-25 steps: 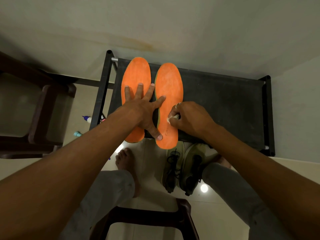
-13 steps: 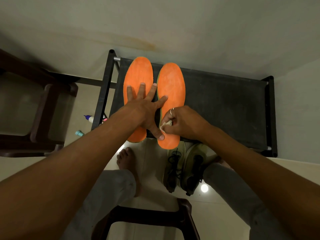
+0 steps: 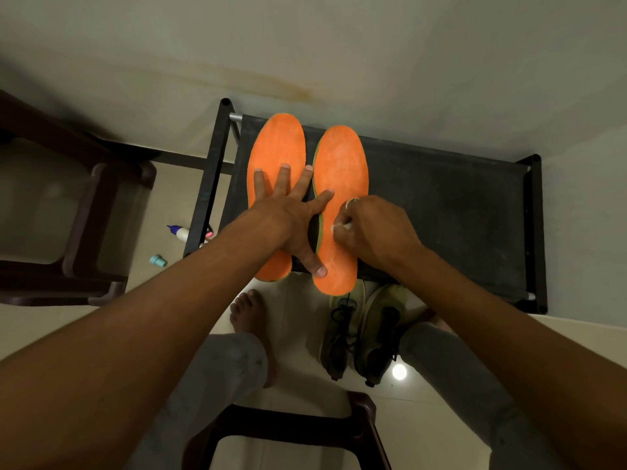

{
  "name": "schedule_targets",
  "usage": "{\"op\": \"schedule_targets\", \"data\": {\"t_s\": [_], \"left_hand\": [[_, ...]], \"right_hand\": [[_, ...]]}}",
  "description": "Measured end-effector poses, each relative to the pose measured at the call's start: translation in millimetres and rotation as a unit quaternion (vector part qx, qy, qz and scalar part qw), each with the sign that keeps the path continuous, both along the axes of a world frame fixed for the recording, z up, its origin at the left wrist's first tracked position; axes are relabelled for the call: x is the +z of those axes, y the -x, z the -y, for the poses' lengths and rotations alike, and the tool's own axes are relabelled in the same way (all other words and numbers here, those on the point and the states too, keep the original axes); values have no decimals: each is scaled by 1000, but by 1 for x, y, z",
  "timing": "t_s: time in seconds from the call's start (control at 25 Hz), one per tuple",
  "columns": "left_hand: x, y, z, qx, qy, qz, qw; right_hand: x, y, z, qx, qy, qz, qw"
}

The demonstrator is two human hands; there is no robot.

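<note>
Head cam: L hand (image 3: 288, 220) flat, fingers spread over insoles (image 3: 342, 157); R hand (image 3: 375, 230) grip pinches white wad (image 3: 339, 226)

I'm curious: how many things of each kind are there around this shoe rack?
Orange insoles: 2
Olive shoes: 2
Black rack: 1
Small white wad, pinched in the right hand: 1
Bottle on the floor: 1
Teal cap: 1
Total: 8
</note>
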State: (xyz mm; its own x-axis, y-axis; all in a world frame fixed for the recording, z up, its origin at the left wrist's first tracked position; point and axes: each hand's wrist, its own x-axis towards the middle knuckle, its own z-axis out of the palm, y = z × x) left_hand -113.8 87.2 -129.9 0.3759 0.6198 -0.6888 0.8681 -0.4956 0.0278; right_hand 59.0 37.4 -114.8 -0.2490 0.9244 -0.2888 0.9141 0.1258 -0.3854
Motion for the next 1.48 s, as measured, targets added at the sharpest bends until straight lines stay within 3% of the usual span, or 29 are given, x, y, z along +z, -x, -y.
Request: {"op": "schedule_targets", "data": {"t_s": [0.12,0.28,0.4,0.56,0.72,0.84,0.88,1.0,1.04,1.16,1.2,1.32,1.48], "left_hand": [[2,-1,0,-5,-6,-3,1000],[3,-1,0,0,0,-1,1000],[3,0,0,-2,3,-4,1000],[3,0,0,1,6,3,1000],[3,0,-1,-6,2,-1,1000],[3,0,-1,-4,1,3,1000],[3,0,-1,-4,2,2,1000],[2,1,-1,-6,3,-1,1000],[2,0,-1,-6,4,1,1000],[2,1,-1,-1,7,6,1000],[2,1,-1,-2,6,4,1000],[3,1,-1,-6,4,1,1000],[3,0,-1,-2,6,4,1000]], "right_hand": [[6,6,3,44,92,-36,994],[4,-9,-5,-34,20,1,999],[7,-1,2,35,128,-76,988],[5,-13,-5,-35,13,1,999],[7,-5,-1,44,148,-67,986],[6,-11,-7,-18,29,10,999],[5,-15,-9,-21,30,8,999],[8,-15,-9,47,182,-70,980],[8,-15,-8,48,181,-66,980],[6,-17,-10,-12,28,-2,1000],[5,-19,-11,-5,31,-4,1000],[9,-18,-11,53,174,-58,982],[6,-23,-14,-26,5,30,999]]}}
